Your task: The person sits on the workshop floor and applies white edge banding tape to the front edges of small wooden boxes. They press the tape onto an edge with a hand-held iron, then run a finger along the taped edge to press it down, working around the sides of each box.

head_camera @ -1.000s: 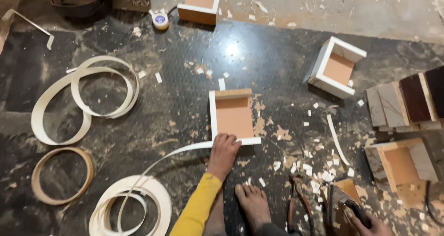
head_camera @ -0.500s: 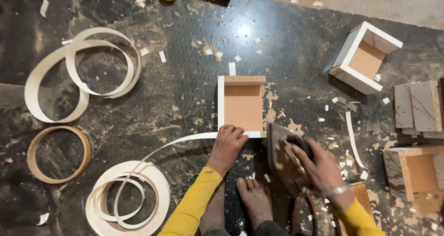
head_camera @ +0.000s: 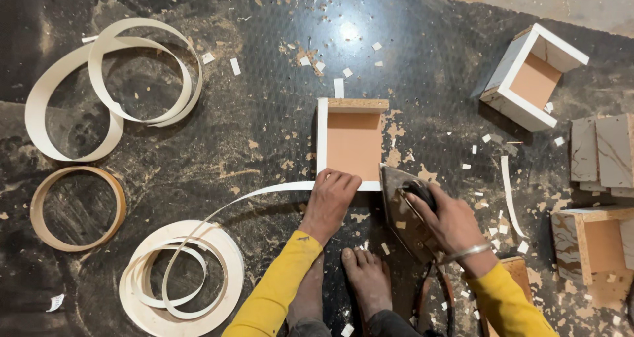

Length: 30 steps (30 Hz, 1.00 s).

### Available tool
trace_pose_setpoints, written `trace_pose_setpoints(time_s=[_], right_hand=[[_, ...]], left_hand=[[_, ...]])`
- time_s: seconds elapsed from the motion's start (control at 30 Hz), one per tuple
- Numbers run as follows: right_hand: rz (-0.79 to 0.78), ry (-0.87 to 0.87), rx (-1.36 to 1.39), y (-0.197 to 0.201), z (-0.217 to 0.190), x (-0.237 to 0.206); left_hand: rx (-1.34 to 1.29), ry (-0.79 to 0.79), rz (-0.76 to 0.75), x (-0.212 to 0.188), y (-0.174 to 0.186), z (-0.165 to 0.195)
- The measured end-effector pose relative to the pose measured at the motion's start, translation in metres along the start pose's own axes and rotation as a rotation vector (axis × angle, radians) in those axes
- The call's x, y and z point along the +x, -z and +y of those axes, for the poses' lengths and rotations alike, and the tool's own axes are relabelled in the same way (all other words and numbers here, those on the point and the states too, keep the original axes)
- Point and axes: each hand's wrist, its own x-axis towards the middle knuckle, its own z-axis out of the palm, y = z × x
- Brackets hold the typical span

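The left hand [head_camera: 332, 195] is laid flat, palm down, with the fingers spread open, and the white strip [head_camera: 264, 193] is pressed under it against the near edge of the small wooden box [head_camera: 353, 144]. Nothing is gripped by this hand; it is only pushed down. The yellow sleeve is stretched back from it toward the body. Just to the right of it, the right hand [head_camera: 444, 213] is closed tight around the black handle of a clothes iron [head_camera: 404, 211], which is tilted with its tip at the box's near corner. From the left hand, the strip is curled away to the left into a white roll [head_camera: 181, 281] on the dark floor mat [head_camera: 264, 79]. Two bare feet [head_camera: 364, 277] are seen just below the hands.
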Motion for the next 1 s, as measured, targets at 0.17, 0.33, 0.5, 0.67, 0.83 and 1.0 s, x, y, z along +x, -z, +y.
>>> trace_pose_setpoints(time_s=[0.17,0.33,0.5,0.67,0.83,1.0], right_hand=[[0.029,0.077,0.01,-0.008,-0.015,0.008],[0.072,0.17,-0.014,-0.013,-0.034,0.007],[0.048,0.203,0.028,-0.01,-0.047,0.008],[0.019,0.199,-0.037,-0.011,-0.05,0.01],[0.047,0.245,-0.053,-0.017,-0.055,0.011],[0.059,0.203,-0.102,-0.022,-0.068,0.009]], left_hand=[[-0.07,0.046,0.029,-0.005,-0.009,-0.007],[-0.014,0.092,0.041,-0.011,-0.027,-0.014],[0.025,0.15,0.078,-0.014,-0.037,-0.022],[0.155,0.125,0.143,-0.024,-0.021,-0.031],[0.203,-0.071,0.163,-0.035,0.006,-0.035],[0.202,-0.132,0.189,-0.042,0.016,-0.04]])
